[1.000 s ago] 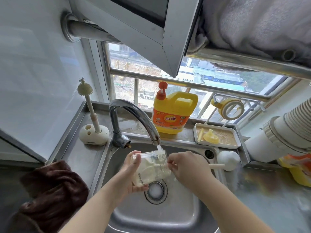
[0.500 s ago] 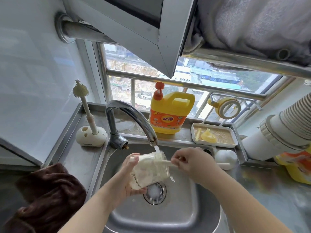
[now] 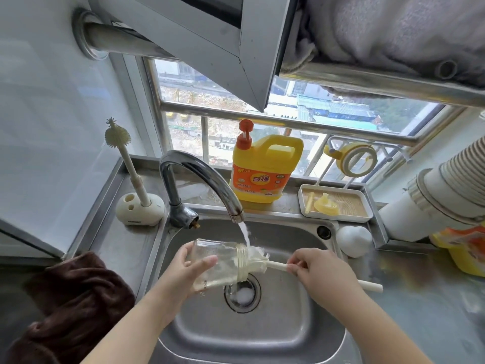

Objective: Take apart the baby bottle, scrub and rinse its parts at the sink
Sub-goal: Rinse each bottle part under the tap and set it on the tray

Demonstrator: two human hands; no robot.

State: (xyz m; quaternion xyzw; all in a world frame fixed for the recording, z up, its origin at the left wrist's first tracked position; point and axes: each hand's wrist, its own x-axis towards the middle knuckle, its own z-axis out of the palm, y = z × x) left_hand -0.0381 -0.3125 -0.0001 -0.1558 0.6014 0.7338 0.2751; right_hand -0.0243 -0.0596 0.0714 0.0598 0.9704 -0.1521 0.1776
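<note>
Left hand point(image 3: 183, 269) grips bottle point(image 3: 217, 264) under running tap point(image 3: 199, 179); right hand point(image 3: 322, 271) holds brush point(image 3: 275, 264)

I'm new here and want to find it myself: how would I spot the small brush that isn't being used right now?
Start at the steel tap over the sink and look left along the counter. There a rounded cream holder stands, and the spare brush rises from it, tilted. Unlike the brush the right hand works at the bottle, it has a small spiky head and nobody touches it.
</note>
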